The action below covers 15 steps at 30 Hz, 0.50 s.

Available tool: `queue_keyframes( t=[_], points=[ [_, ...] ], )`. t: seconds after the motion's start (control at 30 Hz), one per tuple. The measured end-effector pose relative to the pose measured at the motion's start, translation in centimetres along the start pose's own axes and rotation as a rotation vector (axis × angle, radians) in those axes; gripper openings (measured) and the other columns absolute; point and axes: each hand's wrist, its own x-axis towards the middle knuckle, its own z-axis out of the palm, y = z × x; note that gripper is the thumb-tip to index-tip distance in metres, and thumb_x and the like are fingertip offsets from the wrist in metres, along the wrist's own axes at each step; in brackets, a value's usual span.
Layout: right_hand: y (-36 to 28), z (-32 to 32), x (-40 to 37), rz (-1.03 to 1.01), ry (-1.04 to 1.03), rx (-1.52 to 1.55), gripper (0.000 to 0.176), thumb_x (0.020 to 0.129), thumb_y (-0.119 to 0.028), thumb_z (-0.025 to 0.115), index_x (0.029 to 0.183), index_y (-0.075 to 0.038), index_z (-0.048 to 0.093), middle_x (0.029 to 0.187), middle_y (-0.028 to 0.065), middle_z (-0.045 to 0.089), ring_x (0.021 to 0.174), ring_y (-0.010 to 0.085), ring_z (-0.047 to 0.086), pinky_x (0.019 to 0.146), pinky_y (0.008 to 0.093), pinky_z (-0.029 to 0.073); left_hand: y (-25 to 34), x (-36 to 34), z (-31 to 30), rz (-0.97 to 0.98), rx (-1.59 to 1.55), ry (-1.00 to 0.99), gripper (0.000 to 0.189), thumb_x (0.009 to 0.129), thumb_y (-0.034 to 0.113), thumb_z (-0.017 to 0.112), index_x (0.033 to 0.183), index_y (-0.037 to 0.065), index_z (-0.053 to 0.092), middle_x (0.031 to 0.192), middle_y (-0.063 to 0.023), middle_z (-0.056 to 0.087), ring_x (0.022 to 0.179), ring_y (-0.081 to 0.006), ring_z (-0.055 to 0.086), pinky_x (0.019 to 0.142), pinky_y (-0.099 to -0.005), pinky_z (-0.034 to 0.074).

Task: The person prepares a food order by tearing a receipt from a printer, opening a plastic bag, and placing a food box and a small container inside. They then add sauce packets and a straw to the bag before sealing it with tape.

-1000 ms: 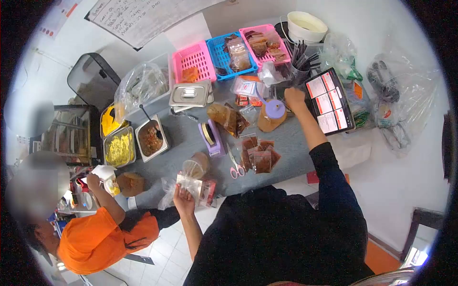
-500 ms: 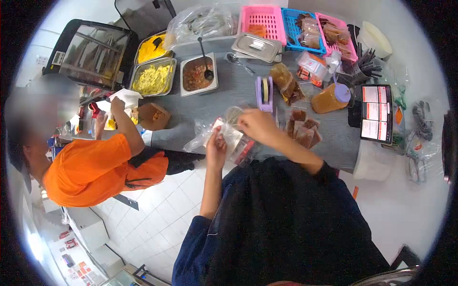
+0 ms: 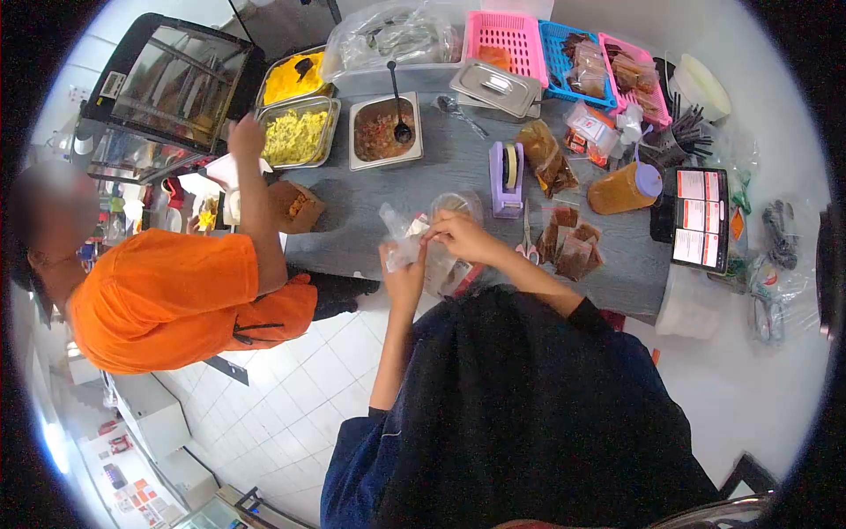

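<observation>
Near the table's front edge, my left hand (image 3: 403, 273) is closed on a clear plastic bag (image 3: 405, 238), whose loose end stands up above the fingers. My right hand (image 3: 460, 236) meets it from the right, its thumb and finger pinched on the same plastic. Below and between the hands lies a packet with red and white print (image 3: 454, 275). Just behind my right hand sits a round clear container (image 3: 456, 204). To the right are a purple tape dispenser (image 3: 507, 181), scissors (image 3: 528, 249) and small brown sachets (image 3: 573, 247).
A person in orange (image 3: 176, 286) works at the left beside a brown box (image 3: 295, 207). Trays of yellow food (image 3: 300, 137) and chopped food (image 3: 386, 132) stand behind, with pink (image 3: 507, 44) and blue baskets (image 3: 577, 66). A sauce bottle (image 3: 617, 189) and a menu screen (image 3: 701, 220) are right.
The view has shifted slightly left. My hands have come together, and the bag's end is now raised between them. The person in orange has lifted an arm toward the yellow food.
</observation>
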Motion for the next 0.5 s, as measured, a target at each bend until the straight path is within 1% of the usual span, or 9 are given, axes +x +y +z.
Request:
queue_keyframes(
  t=[0.07, 0.17, 0.27, 0.33, 0.37, 0.43, 0.47, 0.5],
  points=[
    [0.2, 0.0, 0.0, 0.060, 0.004, 0.088, 0.010, 0.072, -0.004, 0.065, 0.082, -0.005, 0.066, 0.075, 0.0119, 0.062, 0.066, 0.0270, 0.061, 0.063, 0.0362, 0.047, 0.9, 0.1, -0.4, 0.094, -0.002, 0.115, 0.034, 0.080, 0.025, 0.061, 0.102, 0.000, 0.056, 0.095, -0.0169, 0.054, 0.088, -0.0321, 0.054, 0.075, -0.0394, 0.042],
    [0.3, 1.0, -0.3, 0.173, 0.010, 0.249, 0.015, 0.070, 0.000, 0.066, 0.085, -0.003, 0.065, 0.079, 0.0108, 0.064, 0.069, 0.0216, 0.062, 0.066, 0.0317, 0.048, 0.7, 0.5, -1.3, 0.301, 0.296, -0.090, 0.033, 0.073, 0.018, 0.061, 0.099, 0.000, 0.054, 0.099, -0.0179, 0.051, 0.092, -0.0353, 0.048, 0.080, -0.0443, 0.038],
    [0.4, 1.7, -0.7, 0.273, 0.023, 0.422, 0.017, 0.071, 0.004, 0.064, 0.087, -0.001, 0.063, 0.082, 0.0086, 0.066, 0.075, 0.0163, 0.063, 0.069, 0.0280, 0.049, 0.6, 0.7, -1.0, 0.357, 0.244, -0.096, 0.023, 0.074, 0.011, 0.058, 0.094, 0.001, 0.056, 0.096, -0.0172, 0.051, 0.094, -0.0356, 0.046, 0.082, -0.0431, 0.035],
    [1.1, 1.8, -1.1, 0.324, 0.010, 0.536, 0.018, 0.071, 0.007, 0.061, 0.088, 0.000, 0.062, 0.081, 0.0070, 0.066, 0.078, 0.0134, 0.062, 0.071, 0.0264, 0.049, -0.7, 1.1, -0.6, 0.409, 0.265, -0.132, 0.025, 0.072, 0.010, 0.058, 0.096, 0.001, 0.055, 0.094, -0.0168, 0.050, 0.092, -0.0356, 0.045, 0.081, -0.0440, 0.035],
    [1.0, 1.7, -1.2, 0.334, 0.038, 0.519, 0.020, 0.071, 0.007, 0.060, 0.089, 0.000, 0.062, 0.081, 0.0065, 0.065, 0.078, 0.0132, 0.062, 0.071, 0.0265, 0.048, -0.5, 1.4, -0.7, 0.436, 0.275, -0.150, 0.027, 0.072, 0.010, 0.058, 0.096, 0.001, 0.054, 0.092, -0.0165, 0.049, 0.091, -0.0357, 0.045, 0.080, -0.0445, 0.035],
    [0.7, 1.7, -1.7, 0.353, 0.093, 0.483, 0.024, 0.070, 0.008, 0.058, 0.091, -0.001, 0.061, 0.080, 0.0055, 0.065, 0.078, 0.0128, 0.062, 0.070, 0.0267, 0.048, 0.1, 1.3, -0.5, 0.396, 0.306, -0.167, 0.029, 0.070, 0.009, 0.059, 0.096, 0.001, 0.053, 0.090, -0.0159, 0.049, 0.090, -0.0355, 0.045, 0.080, -0.0447, 0.035],
    [0.0, 1.4, -1.9, 0.342, 0.127, 0.410, 0.025, 0.069, 0.008, 0.057, 0.092, -0.001, 0.061, 0.080, 0.0062, 0.064, 0.077, 0.0134, 0.061, 0.070, 0.0268, 0.048, 0.8, 1.5, -0.6, 0.376, 0.321, -0.174, 0.030, 0.069, 0.009, 0.059, 0.097, 0.001, 0.052, 0.089, -0.0155, 0.048, 0.090, -0.0354, 0.045, 0.080, -0.0448, 0.035],
    [-0.9, 1.0, -2.0, 0.330, 0.160, 0.338, 0.025, 0.069, 0.008, 0.056, 0.093, -0.001, 0.061, 0.081, 0.0069, 0.064, 0.077, 0.0139, 0.061, 0.069, 0.0269, 0.047, 1.2, 1.6, -0.8, 0.406, 0.354, -0.175, 0.030, 0.067, 0.010, 0.060, 0.095, 0.001, 0.051, 0.089, -0.0157, 0.049, 0.089, -0.0350, 0.045, 0.079, -0.0439, 0.035]
  ],
)
